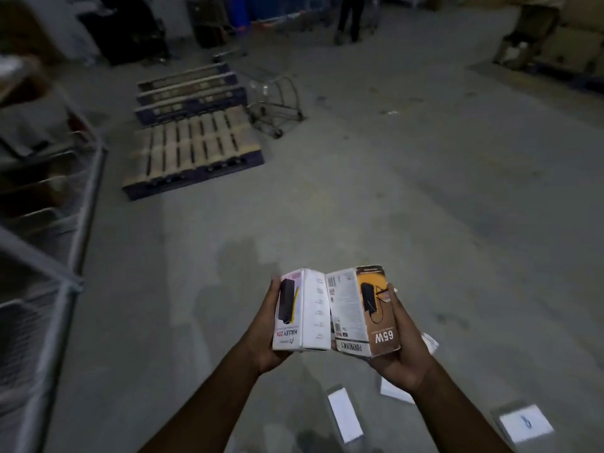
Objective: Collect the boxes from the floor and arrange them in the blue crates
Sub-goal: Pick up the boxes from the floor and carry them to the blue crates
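My left hand (pixel 266 335) grips a white box (pixel 307 310) printed with a black power bank and "HALLEY 20K". Beside it, touching edge to edge, my right hand (pixel 403 348) holds a white and brown box (pixel 362 312) marked "65W". Both boxes are held above the grey floor, in the lower middle of the view. Several white boxes lie on the floor below: a long one (pixel 344 415), a square one (pixel 526 423), and others (pixel 394 392) partly hidden by my right arm. No blue crate shows clearly; blue shapes at the far back are too blurred to identify.
A wooden pallet (pixel 192 148) lies on the floor ahead left, with blue pallets (pixel 191 94) behind it and a tipped wire trolley (pixel 274 103). A wire-mesh cage rack (pixel 49 256) lines the left side. A person's legs (pixel 349 18) stand far back. Cardboard stacks (pixel 555 37) sit far right.
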Motion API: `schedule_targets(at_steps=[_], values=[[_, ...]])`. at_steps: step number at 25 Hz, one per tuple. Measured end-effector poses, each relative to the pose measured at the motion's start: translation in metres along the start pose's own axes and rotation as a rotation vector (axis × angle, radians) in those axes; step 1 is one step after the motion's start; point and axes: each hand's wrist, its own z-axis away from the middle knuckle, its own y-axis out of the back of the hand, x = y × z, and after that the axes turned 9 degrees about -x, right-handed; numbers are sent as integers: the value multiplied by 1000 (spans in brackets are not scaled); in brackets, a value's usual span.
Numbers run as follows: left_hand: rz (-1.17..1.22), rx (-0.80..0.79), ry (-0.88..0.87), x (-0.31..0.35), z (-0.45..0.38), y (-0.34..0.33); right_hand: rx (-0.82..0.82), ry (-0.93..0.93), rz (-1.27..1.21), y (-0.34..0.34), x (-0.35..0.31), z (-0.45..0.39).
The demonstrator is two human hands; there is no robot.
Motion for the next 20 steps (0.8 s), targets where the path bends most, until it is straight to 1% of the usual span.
schedule_targets(at_steps=[2,5,8,10,11,13,15,16,20], values=[[60,50,-98,12,40,34,-2,-64,11,-36,28,-29],[120,132,-242,27,97,97,-24,-142,124,-96,89,-76],[143,256,-338,34,157,168,-28,-234,399,-154,165,-124],[140,361,-413,34,203,221,-69,-313,537,-188,223,-153],[144,428,-459,34,225,246,-109,-351,567,-202,251,-167],[159,631,-535,35,272,291,-192,-433,613,-228,303,-188],[146,838,-562,30,317,335,-261,-523,677,-255,354,-204],[150,876,-589,28,337,353,-289,-563,723,-269,376,-213],[203,888,-676,26,404,404,-451,-621,912,-322,451,-251]])
